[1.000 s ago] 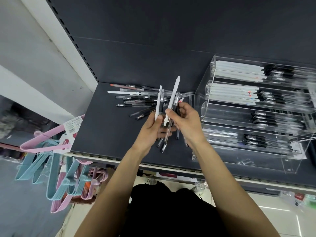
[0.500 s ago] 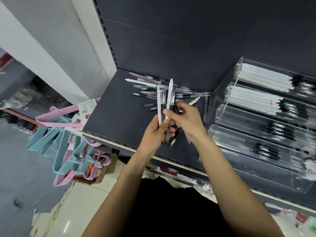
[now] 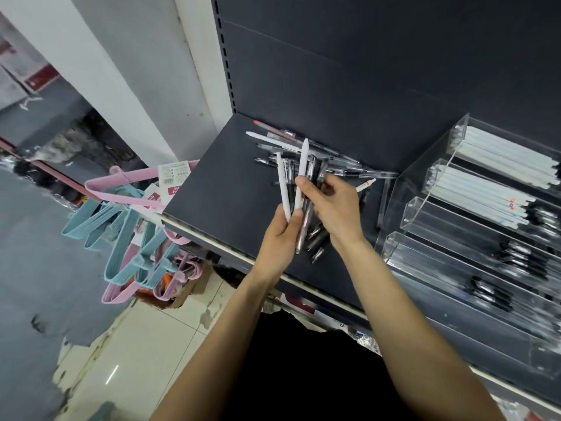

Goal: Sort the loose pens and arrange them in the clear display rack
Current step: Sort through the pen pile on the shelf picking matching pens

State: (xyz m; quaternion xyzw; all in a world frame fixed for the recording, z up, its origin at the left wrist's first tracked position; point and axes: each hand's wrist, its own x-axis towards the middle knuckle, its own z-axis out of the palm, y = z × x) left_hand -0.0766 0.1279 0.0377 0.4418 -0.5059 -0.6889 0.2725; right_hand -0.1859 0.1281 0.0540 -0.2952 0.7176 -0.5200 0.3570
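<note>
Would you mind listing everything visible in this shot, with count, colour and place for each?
Held pens: a handful, two white and the rest clear or dark, fanned between both hands above the shelf.
Loose pens: a pile, count unclear, white, clear and dark, at the back of the shelf.
Display rack: one, clear, stepped tiers, on the shelf to the right; white pens in upper tiers, dark-tipped ones lower, blurred.
Shelf: one, dark grey.
Hangers: a bunch, blue and pink, hanging left of the shelf.
Floor tiles: cream, below.
Left hand: grips the pens' lower ends.
Right hand: pinches pens in the bundle.
</note>
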